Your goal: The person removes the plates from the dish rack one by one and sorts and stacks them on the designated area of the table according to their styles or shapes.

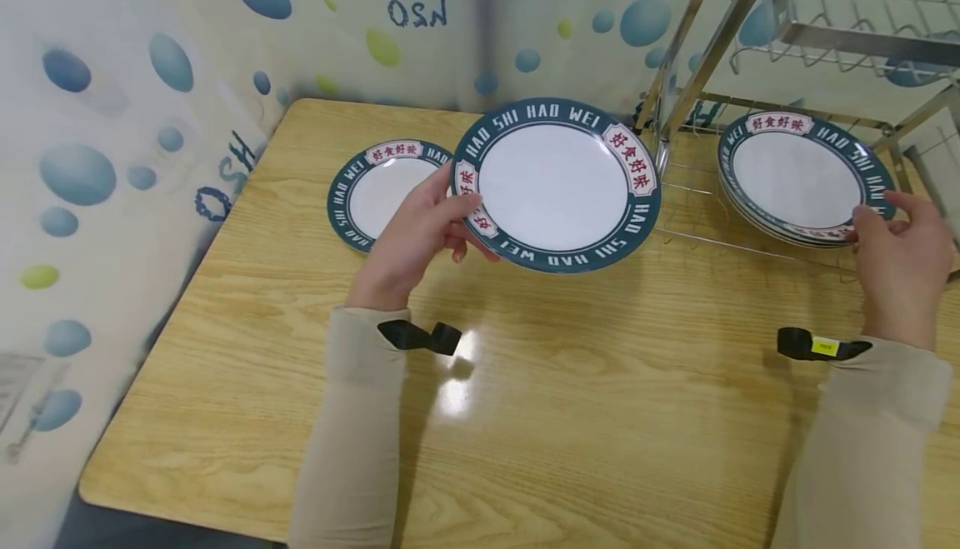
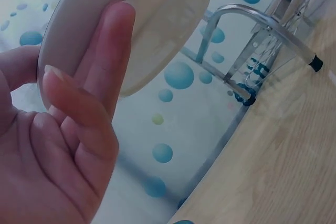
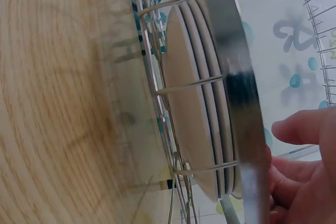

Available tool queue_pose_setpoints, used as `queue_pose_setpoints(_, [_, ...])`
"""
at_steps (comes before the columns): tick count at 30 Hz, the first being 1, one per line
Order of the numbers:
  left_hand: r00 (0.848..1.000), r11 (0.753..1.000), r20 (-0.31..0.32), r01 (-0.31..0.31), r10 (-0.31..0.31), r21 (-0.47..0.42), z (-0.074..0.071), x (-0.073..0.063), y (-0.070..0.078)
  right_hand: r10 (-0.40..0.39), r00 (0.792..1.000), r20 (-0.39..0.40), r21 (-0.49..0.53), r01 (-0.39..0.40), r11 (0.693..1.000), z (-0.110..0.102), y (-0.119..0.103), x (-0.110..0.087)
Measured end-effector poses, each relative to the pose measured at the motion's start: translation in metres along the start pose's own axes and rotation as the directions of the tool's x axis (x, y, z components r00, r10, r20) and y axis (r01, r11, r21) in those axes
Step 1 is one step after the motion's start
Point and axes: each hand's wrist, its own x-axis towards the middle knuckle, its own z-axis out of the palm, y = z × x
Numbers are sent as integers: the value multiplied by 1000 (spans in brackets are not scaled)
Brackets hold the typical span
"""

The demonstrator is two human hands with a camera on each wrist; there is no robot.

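Note:
My left hand (image 1: 427,228) grips a white plate (image 1: 555,187) with a dark green lettered rim, thumb on top and fingers beneath. In the left wrist view, the plate's pale underside (image 2: 157,30) shows behind the fingers. A similar plate (image 1: 347,207) lies on the table behind that hand, partly covered. My right hand (image 1: 903,253) is at the near right rim of stacked plates (image 1: 795,178) in the wire rack. From the right wrist view, its thumb (image 3: 296,127) and fingers stand apart above a metal bar, the stack (image 3: 191,98) below it.
The metal rack (image 1: 686,87) stands at the back right, with an upper wire tier (image 1: 862,37) above the plates. A wooden table (image 1: 585,416) spreads below both arms. Dotted wall covering (image 1: 150,132) borders its left and back sides.

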Motion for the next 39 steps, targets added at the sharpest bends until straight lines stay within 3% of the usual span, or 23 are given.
queue_pose_setpoints(5, [1000, 1000, -27, 12, -12, -9, -1, -8, 9, 0, 1000, -30, -88, -2, 996, -2, 2, 2])
queue_pose_setpoints(10, [998, 1000, -67, -12, 10, -23, -13, -5, 0, -47, 998, -45, -160, 39, 986, -3, 5, 4])
queue_pose_setpoints(15, [994, 999, -105, -34, 32, -11, -23, -4, -5, -109, 994, 9, -219, 108, 970, -4, 8, 4])
queue_pose_setpoints(23, [989, 1000, -149, -24, 22, -14, -36, -11, -6, -43, 993, 106, -232, 67, 970, -2, 9, 3])
queue_pose_setpoints(30, [986, 998, -169, -12, 3, -55, -43, -14, -8, -33, 994, 108, -241, 58, 969, 0, 12, 4])
queue_pose_setpoints(39, [981, 998, -195, -31, 20, -54, -51, -16, -9, -51, 995, 88, -196, 67, 978, -2, 11, 1])
